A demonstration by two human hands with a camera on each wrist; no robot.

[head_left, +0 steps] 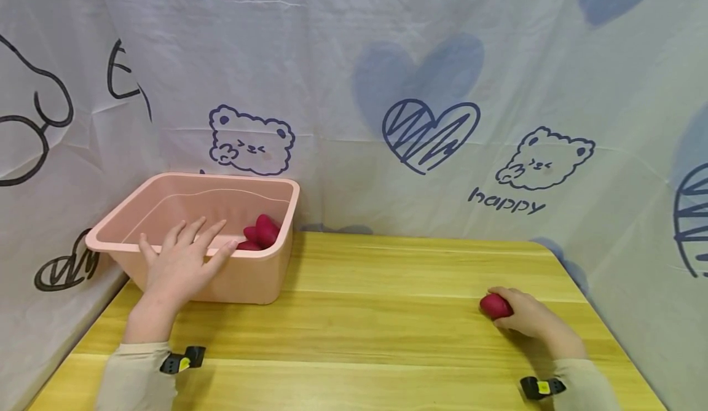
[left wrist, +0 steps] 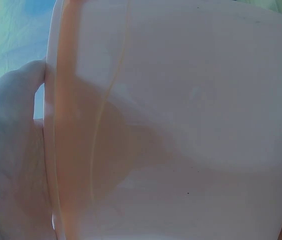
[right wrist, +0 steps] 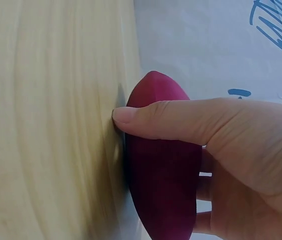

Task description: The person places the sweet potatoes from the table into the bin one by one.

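Note:
My right hand point(head_left: 528, 316) grips a smooth dark red oblong with a pointed tip point(head_left: 495, 306), much like a sweet potato, low over the table's right side. In the right wrist view the thumb point(right wrist: 151, 120) lies across the dark red oblong point(right wrist: 163, 185), with the other fingers behind it. A pink plastic basin point(head_left: 243, 279) stands at the left. Over its near rim rests my left hand point(head_left: 179, 263), fingers spread and fairly straight. Several similar dark red oblongs point(head_left: 267, 231) lie in the basin's right end. The left wrist view shows mostly the basin's outer wall point(left wrist: 196, 100).
A yellow wood-grain table point(head_left: 359, 331) lies under everything. Behind it and along both sides hangs a pale cloth point(head_left: 332, 91) printed with hearts and bears. Each wrist wears a black band with a small camera, the left band point(head_left: 182, 360) and the right band point(head_left: 543, 388).

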